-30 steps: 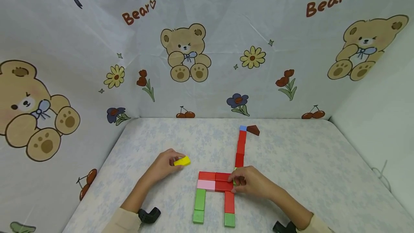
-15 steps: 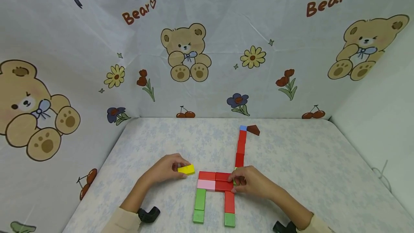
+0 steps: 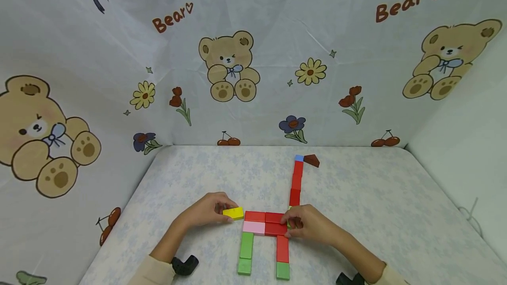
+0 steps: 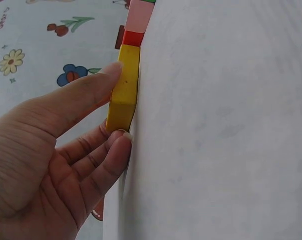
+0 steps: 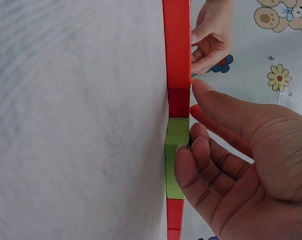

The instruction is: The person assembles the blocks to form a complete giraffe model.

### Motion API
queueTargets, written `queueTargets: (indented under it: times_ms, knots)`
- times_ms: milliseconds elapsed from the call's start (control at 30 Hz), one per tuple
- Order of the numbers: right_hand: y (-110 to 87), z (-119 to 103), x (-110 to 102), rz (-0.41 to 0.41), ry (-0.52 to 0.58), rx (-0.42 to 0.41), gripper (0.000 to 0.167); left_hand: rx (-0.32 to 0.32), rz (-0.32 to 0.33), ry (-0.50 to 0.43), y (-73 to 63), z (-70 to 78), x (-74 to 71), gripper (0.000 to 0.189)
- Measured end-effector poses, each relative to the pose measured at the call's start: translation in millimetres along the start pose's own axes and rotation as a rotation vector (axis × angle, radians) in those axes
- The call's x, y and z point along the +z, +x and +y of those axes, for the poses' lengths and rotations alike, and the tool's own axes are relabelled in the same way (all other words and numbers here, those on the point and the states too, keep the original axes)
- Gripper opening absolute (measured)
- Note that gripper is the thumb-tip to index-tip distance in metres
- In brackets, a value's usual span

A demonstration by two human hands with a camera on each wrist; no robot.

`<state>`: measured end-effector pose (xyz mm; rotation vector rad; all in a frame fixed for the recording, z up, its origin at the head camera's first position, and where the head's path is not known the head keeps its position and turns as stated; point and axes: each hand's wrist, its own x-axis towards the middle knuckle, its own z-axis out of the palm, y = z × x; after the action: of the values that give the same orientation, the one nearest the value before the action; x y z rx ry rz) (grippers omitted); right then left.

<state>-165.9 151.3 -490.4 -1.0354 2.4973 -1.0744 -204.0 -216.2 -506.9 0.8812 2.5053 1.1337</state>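
Observation:
Between thumb and fingertips, my left hand pinches a yellow block low at the table. In the left wrist view the yellow block lines up with a red block and a pink block. Right of it lies a flat figure of blocks, with red blocks above a pink block. My right hand sits at the figure's right end, its fingers curled at a light green block. The thumb is beside the dark red block end. Part of the green block is hidden in the head view.
Green blocks and a red block form two legs towards the near edge. A red column runs away to a small blue block and a brown block. A bear-print cloth hangs behind.
My left hand has moved right and nearer with the yellow block, close to the left end of the red row. The right hand keeps its place. The head view has shifted slightly.

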Motion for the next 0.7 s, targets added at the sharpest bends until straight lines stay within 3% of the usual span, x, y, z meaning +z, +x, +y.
queueTargets:
  times_ms: [400, 700]
  knots:
    - [0.6, -0.2, -0.2, -0.006, 0.008, 0.025, 0.023, 0.009, -0.043, -0.026, 0.5, -2.3, 0.1, 0.035]
    - [-0.5, -0.4, 0.0, 0.000, 0.004, -0.001, 0.023, 0.009, -0.056, -0.021, 0.9, -2.2, 0.8, 0.035]
